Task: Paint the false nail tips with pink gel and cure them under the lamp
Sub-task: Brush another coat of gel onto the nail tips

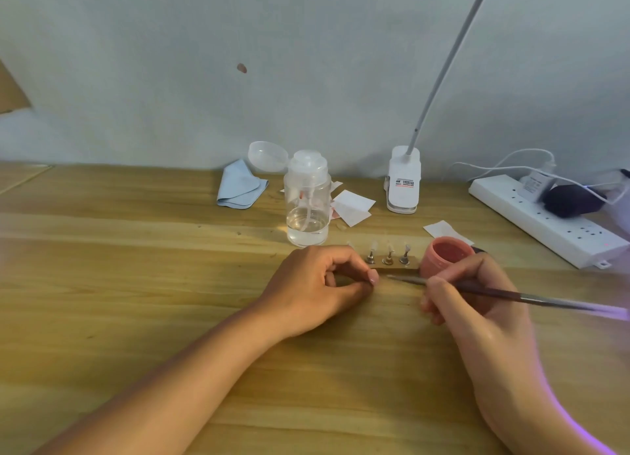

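Observation:
A small wooden holder (397, 266) stands on the table with several clear false nail tips (388, 250) on metal stems. My left hand (320, 284) grips the holder's left end, fingers curled round it. My right hand (477, 294) pinches a thin brush (511, 296), its tip pointing left just in front of the holder. An open pink gel jar (445, 255) stands right of the holder, just beyond my right fingers. The white clip lamp (404, 182) stands at the back with its arm rising to the upper right; its head is out of view.
A clear pump bottle (308, 202) with liquid stands behind the holder. A blue cloth (238, 185), a clear cap (267, 156) and white paper wipes (353, 207) lie near the wall. A white power strip (549, 223) with plugs and cables lies at the right.

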